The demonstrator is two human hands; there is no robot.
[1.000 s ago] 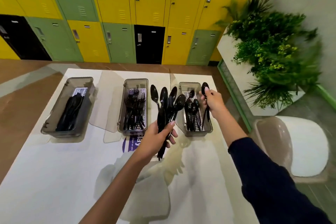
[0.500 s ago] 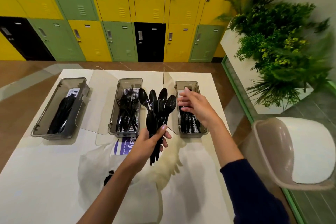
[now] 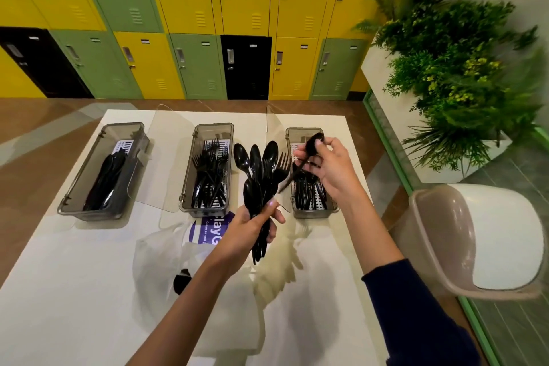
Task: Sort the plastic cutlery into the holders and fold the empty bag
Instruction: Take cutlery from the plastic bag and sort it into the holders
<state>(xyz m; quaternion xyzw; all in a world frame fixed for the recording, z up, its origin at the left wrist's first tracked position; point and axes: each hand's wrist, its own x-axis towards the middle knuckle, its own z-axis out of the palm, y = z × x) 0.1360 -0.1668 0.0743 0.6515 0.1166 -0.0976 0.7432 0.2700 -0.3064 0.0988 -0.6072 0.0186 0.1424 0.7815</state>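
My left hand (image 3: 252, 224) grips a bunch of black plastic cutlery (image 3: 261, 169), mostly spoons with a fork among them, bowls pointing up. My right hand (image 3: 329, 166) holds a single black spoon (image 3: 300, 165) by its bowl above the right holder (image 3: 312, 212), which contains spoons. The middle holder (image 3: 208, 208) has forks, and the left holder (image 3: 98, 211) has dark cutlery that looks like knives. A translucent plastic bag (image 3: 166, 252) with a purple label lies on the white table (image 3: 59, 291) below my left forearm, with one black piece (image 3: 180, 281) inside it.
Each holder's clear lid stands open beside it. A beige and white chair (image 3: 481, 241) sits close to the table's right edge. A planter with green plants (image 3: 463, 68) stands at the right rear. Yellow, green and black lockers (image 3: 208, 24) line the far wall.
My right hand has come out of the right holder and now holds a single spoon taken from the bunch. My left hand keeps the bunch, now with fewer spoons.
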